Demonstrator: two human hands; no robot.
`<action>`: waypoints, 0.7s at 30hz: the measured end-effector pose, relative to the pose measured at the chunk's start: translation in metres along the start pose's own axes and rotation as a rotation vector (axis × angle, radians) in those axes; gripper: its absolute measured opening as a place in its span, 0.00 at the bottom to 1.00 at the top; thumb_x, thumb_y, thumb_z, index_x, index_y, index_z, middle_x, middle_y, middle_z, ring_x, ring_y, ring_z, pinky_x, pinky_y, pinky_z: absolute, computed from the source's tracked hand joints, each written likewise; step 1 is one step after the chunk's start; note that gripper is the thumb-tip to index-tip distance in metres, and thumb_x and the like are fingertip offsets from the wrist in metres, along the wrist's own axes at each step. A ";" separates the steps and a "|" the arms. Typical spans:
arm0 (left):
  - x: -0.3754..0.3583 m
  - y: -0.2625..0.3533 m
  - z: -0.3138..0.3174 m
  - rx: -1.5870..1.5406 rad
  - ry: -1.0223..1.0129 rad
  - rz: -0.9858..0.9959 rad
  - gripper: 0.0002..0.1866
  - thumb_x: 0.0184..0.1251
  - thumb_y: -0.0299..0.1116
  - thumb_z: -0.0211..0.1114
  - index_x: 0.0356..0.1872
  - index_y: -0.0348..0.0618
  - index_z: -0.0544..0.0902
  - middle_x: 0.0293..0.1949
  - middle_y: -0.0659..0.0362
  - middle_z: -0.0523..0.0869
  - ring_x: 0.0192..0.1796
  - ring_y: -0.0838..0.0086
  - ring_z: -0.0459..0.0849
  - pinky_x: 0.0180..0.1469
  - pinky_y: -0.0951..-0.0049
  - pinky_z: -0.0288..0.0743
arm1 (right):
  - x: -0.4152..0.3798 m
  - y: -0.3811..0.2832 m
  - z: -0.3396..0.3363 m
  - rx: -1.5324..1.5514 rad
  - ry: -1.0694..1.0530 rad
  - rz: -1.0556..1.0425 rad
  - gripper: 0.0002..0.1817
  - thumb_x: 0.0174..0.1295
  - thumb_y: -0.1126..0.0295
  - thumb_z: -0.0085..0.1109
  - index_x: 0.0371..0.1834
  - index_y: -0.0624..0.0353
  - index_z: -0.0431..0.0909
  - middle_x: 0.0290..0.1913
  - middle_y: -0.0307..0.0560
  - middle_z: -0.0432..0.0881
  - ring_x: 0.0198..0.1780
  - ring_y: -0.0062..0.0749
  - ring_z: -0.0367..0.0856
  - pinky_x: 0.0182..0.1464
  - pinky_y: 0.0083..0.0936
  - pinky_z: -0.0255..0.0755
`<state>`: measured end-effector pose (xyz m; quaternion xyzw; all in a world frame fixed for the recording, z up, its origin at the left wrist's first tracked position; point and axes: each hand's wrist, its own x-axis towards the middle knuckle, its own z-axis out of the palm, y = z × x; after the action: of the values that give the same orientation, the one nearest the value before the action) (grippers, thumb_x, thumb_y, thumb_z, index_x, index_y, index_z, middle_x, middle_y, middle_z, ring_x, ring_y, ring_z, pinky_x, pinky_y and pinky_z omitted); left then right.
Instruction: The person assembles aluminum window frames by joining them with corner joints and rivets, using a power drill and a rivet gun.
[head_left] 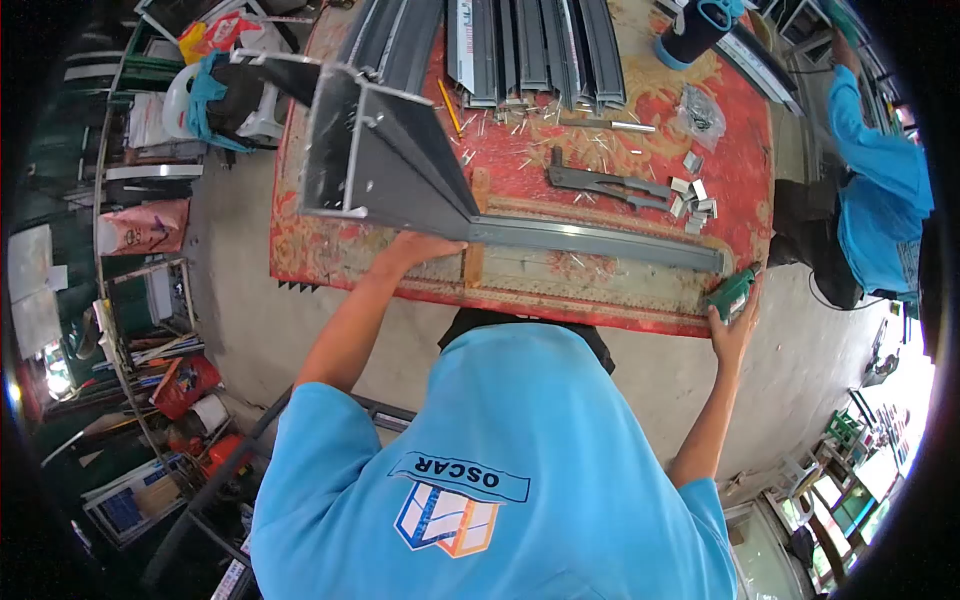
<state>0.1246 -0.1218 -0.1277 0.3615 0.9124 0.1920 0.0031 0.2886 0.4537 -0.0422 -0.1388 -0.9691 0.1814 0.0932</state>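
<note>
A long grey metal profile frame (pixel 595 241) lies across the near part of the table, and its wide box-like end (pixel 395 150) rises toward the camera at the left. My left hand (pixel 425 250) grips the lower edge of this frame near the corner, its fingers partly hidden beneath. At the frame's far right end, my right hand (pixel 733 328) is closed around a green power drill (pixel 733 292). The drill's tip is too small to make out. A wooden strip (pixel 473 266) passes under the frame beside my left hand.
Behind are a dark riveter-like hand tool (pixel 610 187), small metal pieces (pixel 692 203), a plastic bag (pixel 701 116), a pencil (pixel 450 108), grey profiles (pixel 535 45) and a dark tumbler (pixel 690 35). Another person in blue (pixel 880 220) stands right. Cluttered shelves (pixel 150 260) line the left.
</note>
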 end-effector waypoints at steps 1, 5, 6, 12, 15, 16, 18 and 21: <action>0.001 0.000 0.000 -0.062 -0.034 -0.037 0.25 0.52 0.39 0.74 0.54 0.49 0.82 0.56 0.54 0.81 0.66 0.54 0.72 0.74 0.54 0.57 | 0.008 -0.014 -0.001 -0.012 0.008 -0.064 0.54 0.48 0.63 0.73 0.77 0.64 0.51 0.75 0.62 0.58 0.74 0.58 0.56 0.75 0.47 0.51; 0.004 0.005 -0.019 -0.289 -0.225 -0.202 0.26 0.52 0.40 0.74 0.54 0.48 0.82 0.58 0.53 0.81 0.66 0.56 0.72 0.72 0.55 0.60 | 0.037 -0.059 0.014 -0.079 -0.039 -0.118 0.50 0.51 0.64 0.71 0.76 0.64 0.53 0.75 0.61 0.59 0.74 0.58 0.57 0.75 0.47 0.51; 0.001 0.003 -0.017 -0.443 -0.199 -0.241 0.26 0.52 0.40 0.74 0.54 0.47 0.82 0.57 0.53 0.81 0.65 0.58 0.74 0.71 0.56 0.62 | 0.046 -0.075 0.019 -0.014 -0.059 -0.191 0.48 0.51 0.65 0.71 0.76 0.64 0.55 0.74 0.62 0.59 0.74 0.58 0.57 0.74 0.47 0.51; 0.000 0.005 -0.018 -0.539 -0.156 -0.274 0.23 0.52 0.39 0.74 0.51 0.46 0.83 0.48 0.56 0.87 0.53 0.63 0.83 0.60 0.63 0.75 | 0.089 -0.161 0.074 0.097 -0.151 -0.442 0.45 0.51 0.67 0.70 0.74 0.62 0.59 0.72 0.62 0.62 0.71 0.58 0.60 0.73 0.47 0.54; 0.010 0.016 -0.038 -0.676 -0.045 -0.192 0.24 0.46 0.29 0.77 0.49 0.45 0.84 0.45 0.57 0.88 0.50 0.62 0.85 0.54 0.63 0.77 | 0.107 -0.200 0.101 0.017 -0.227 -0.509 0.44 0.50 0.67 0.71 0.72 0.60 0.61 0.71 0.60 0.63 0.71 0.56 0.62 0.73 0.50 0.55; 0.010 0.014 -0.039 -0.621 -0.012 -0.189 0.26 0.45 0.28 0.78 0.51 0.45 0.83 0.47 0.56 0.87 0.52 0.61 0.84 0.56 0.63 0.76 | 0.115 -0.207 0.108 -0.054 -0.277 -0.520 0.43 0.49 0.66 0.72 0.70 0.60 0.63 0.71 0.59 0.64 0.71 0.55 0.62 0.72 0.51 0.56; 0.010 0.011 -0.038 -0.568 0.031 -0.185 0.29 0.44 0.28 0.79 0.52 0.45 0.83 0.49 0.55 0.86 0.54 0.60 0.83 0.58 0.63 0.75 | 0.128 -0.211 0.131 -0.165 -0.312 -0.524 0.44 0.49 0.67 0.73 0.71 0.59 0.62 0.71 0.58 0.64 0.72 0.54 0.61 0.72 0.53 0.55; 0.009 0.004 -0.032 -0.666 0.043 -0.190 0.35 0.40 0.26 0.80 0.58 0.45 0.80 0.54 0.53 0.83 0.59 0.57 0.79 0.63 0.62 0.71 | 0.143 -0.217 0.151 -0.354 -0.429 -0.500 0.42 0.47 0.66 0.74 0.68 0.59 0.66 0.72 0.56 0.62 0.74 0.51 0.60 0.73 0.59 0.53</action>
<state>0.1161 -0.1244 -0.0953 0.2500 0.8291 0.4856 0.1196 0.0675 0.2538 -0.0804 0.1294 -0.9869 0.0076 -0.0958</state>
